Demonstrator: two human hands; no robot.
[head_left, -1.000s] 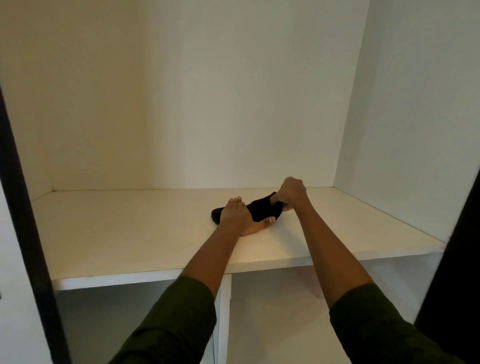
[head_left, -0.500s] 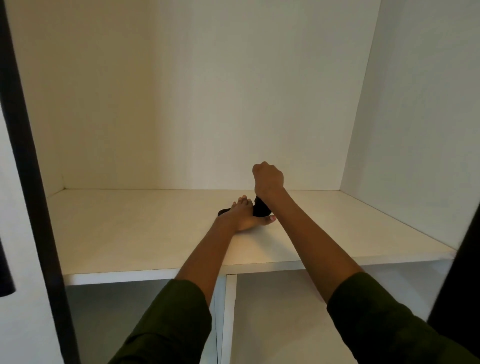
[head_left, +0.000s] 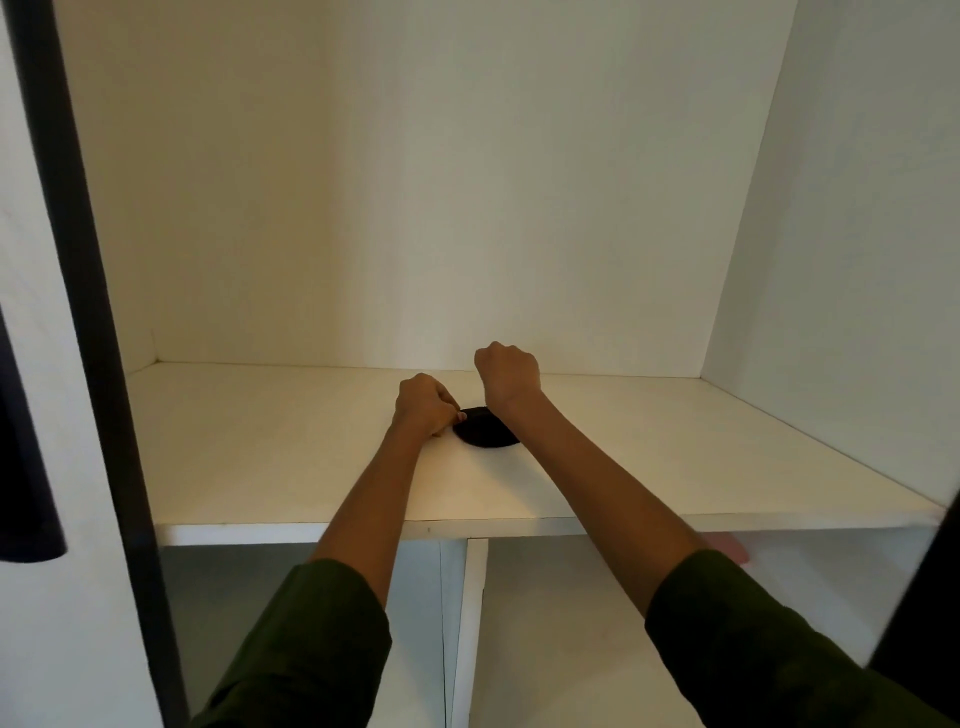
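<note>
A black sock (head_left: 485, 435) lies folded into a small flat bundle on the white shelf (head_left: 260, 457), near its middle. My left hand (head_left: 425, 406) rests on the shelf just left of the sock, its fingers curled and its fingertips pinching the sock's left edge. My right hand (head_left: 508, 373) is a closed fist raised a little above and behind the sock. Nothing shows in that fist, and its wrist hides the sock's far right part.
The shelf sits in a white wardrobe with back and side walls close around it. A dark door frame (head_left: 98, 364) stands at the left, with a dark hanging object (head_left: 26, 467) beyond it. Below, a white divider (head_left: 470, 623) splits two compartments. Something pink (head_left: 730, 552) lies at the lower right.
The sock went from stretched out to a compact folded bundle. My right hand carried its end leftwards over the rest, then rose off it. My left hand went from pressing to pinching the edge.
</note>
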